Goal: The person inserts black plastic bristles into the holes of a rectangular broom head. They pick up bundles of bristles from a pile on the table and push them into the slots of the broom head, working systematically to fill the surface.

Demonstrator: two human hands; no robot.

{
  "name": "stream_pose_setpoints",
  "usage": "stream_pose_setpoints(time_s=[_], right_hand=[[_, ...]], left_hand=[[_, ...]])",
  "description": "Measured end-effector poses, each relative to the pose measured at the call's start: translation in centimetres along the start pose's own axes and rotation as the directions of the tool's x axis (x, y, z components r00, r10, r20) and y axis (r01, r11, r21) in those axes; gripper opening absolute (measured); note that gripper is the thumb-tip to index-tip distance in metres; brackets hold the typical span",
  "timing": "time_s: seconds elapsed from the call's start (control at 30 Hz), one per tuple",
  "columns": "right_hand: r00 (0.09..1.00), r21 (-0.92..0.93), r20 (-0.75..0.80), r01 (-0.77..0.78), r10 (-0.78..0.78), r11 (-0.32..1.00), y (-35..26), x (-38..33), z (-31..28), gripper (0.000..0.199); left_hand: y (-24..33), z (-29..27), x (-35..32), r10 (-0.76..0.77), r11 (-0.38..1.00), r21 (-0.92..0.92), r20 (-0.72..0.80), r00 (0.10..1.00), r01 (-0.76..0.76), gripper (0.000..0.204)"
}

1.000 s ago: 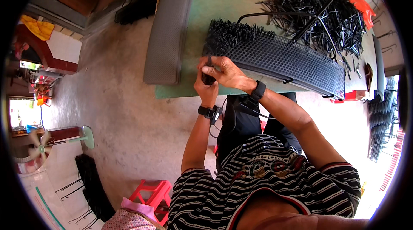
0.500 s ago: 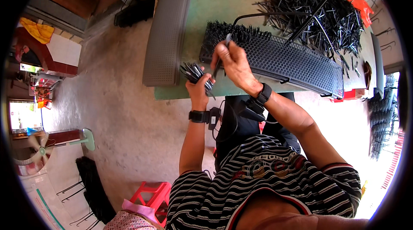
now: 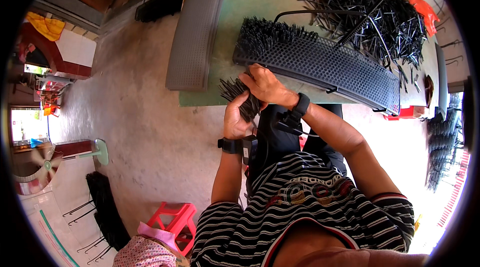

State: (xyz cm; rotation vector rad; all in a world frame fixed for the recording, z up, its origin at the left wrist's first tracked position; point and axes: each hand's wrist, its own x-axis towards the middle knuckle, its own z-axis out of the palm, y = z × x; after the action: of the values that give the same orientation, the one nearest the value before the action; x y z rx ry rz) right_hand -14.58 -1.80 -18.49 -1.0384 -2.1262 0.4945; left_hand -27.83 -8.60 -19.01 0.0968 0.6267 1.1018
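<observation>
A bundle of thin dark strips [image 3: 249, 108] is gripped in my left hand [image 3: 237, 119], just off the table's near edge. My right hand [image 3: 267, 86] is against the top of this bundle, its fingers curled in among the strip ends; whether a single strip is pinched there is hidden. Just beyond my hands lies a long black perforated panel [image 3: 345, 69] on a black wire frame [image 3: 320, 13]. Many upright black strips [image 3: 272, 36] stand packed in the holes at its left end, while bare holes show over the rest.
A large heap of loose black strips [image 3: 370, 24] covers the back right of the green table [image 3: 192, 99]. Grey perforated sheets [image 3: 195, 42] lie stacked at its left. A red stool [image 3: 175, 217] and a fan [image 3: 47, 164] stand to the left on the floor side.
My right hand has come back from the panel's left end to the bundle, where a strip was in its fingers before. My left hand has turned and moved slightly right.
</observation>
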Motion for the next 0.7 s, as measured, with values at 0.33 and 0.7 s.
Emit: stream_pose_setpoints(time_s=[0.33, 0.7], right_hand=[[0.985, 0.103, 0.017, -0.174, 0.173, 0.979, -2.2, 0.2, -3.5, 0.026], [0.968, 0.186, 0.215, -0.169, 0.128, 0.968, -1.0, -1.7, -8.1, 0.021]], left_hand=[[-0.9, 2.8, -0.9, 0.042, 0.999, 0.03, -0.074, 0.996, -0.04, 0.021], [-1.1, 5.6, -1.4, 0.017, 0.937, 0.347, -0.15, 0.989, 0.036, 0.021]])
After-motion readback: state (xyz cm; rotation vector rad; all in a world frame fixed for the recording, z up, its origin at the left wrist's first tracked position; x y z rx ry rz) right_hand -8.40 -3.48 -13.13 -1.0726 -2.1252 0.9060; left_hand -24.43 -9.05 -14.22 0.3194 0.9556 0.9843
